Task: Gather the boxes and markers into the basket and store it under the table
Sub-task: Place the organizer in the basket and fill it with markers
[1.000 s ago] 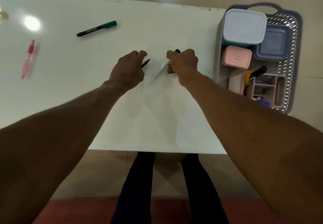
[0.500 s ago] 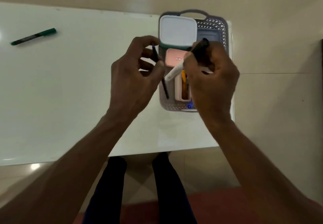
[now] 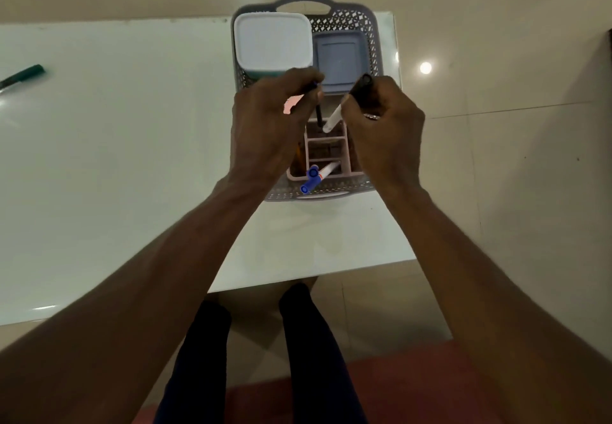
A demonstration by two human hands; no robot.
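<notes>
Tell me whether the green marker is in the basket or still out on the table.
Out. The green marker lies flat on the white table at the far left, well apart from the grey basket.

Legible text, labels, brands, numbers: none I can read from here; any print on the markers [image 3: 319, 174] and boxes [image 3: 273, 42] is too blurred.
</notes>
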